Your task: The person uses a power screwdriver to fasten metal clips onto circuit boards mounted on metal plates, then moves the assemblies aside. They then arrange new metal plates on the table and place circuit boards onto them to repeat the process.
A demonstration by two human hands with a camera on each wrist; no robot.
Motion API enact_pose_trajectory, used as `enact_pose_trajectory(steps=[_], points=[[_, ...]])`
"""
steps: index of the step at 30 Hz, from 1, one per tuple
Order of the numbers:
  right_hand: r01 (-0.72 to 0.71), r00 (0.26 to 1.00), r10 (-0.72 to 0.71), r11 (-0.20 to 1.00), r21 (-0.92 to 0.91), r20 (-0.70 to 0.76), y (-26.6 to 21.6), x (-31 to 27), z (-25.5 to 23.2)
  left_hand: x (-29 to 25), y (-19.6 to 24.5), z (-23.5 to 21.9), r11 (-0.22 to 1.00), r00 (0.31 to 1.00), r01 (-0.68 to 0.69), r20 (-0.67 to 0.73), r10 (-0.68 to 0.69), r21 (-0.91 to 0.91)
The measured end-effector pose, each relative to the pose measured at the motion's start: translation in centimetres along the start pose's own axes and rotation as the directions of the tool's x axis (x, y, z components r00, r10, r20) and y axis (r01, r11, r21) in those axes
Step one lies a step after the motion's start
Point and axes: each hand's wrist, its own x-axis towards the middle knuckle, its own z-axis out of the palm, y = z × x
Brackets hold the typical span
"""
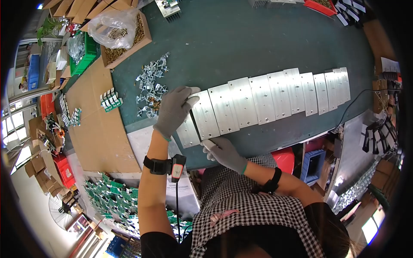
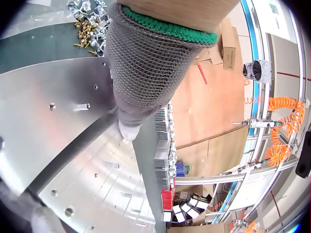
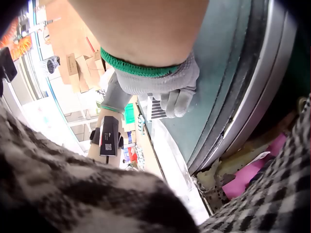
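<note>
Metal plates (image 1: 262, 101) with small holes lie overlapped in a row on a green tabletop (image 1: 258, 47); all places below are relative to this row. Second plate (image 1: 205, 118) from the row's left end: held at both ends, a dark strip showing along its left edge.

Left hand (image 1: 175, 109), gloved in grey: thumb and fingers pinch that plate's far end. Right hand (image 1: 227, 155), gloved likewise: fingers curled, pinching its near end.

Containers noted. Beyond the row's left end, a cardboard box (image 1: 146, 32) holds small brass pieces, with a clear plastic bag (image 1: 109, 26) of similar pieces on top. Farther left of the row, a green bin (image 1: 89, 49) contains clear-wrapped goods (image 1: 76, 46). Beyond the row's right part, a red tray (image 1: 316, 6) holds small brass-coloured parts. On the near side of the row, to the right, stands a blue crate (image 1: 310, 177); contents cannot be made out.

Uncontained: a loose heap of metal clips (image 1: 148, 81), just beyond the row's left end.
</note>
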Motion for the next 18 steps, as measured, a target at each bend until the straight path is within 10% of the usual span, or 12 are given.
enact_pose_trajectory(steps=[8, 18], points=[[0.022, 0.999, -0.017, 0.991, -0.134, 0.043, 0.2, 0.1, -0.9, 1.1, 0.4, -1.1, 0.989, 0.996, -0.088, 0.037, 0.084, 0.119], [0.024, 0.986, 0.005, 0.985, 0.173, -0.164, -0.7, -1.9, -3.6, 4.1, 4.4, 2.1, 0.985, 0.989, -0.144, 0.034, 0.141, 0.091]])
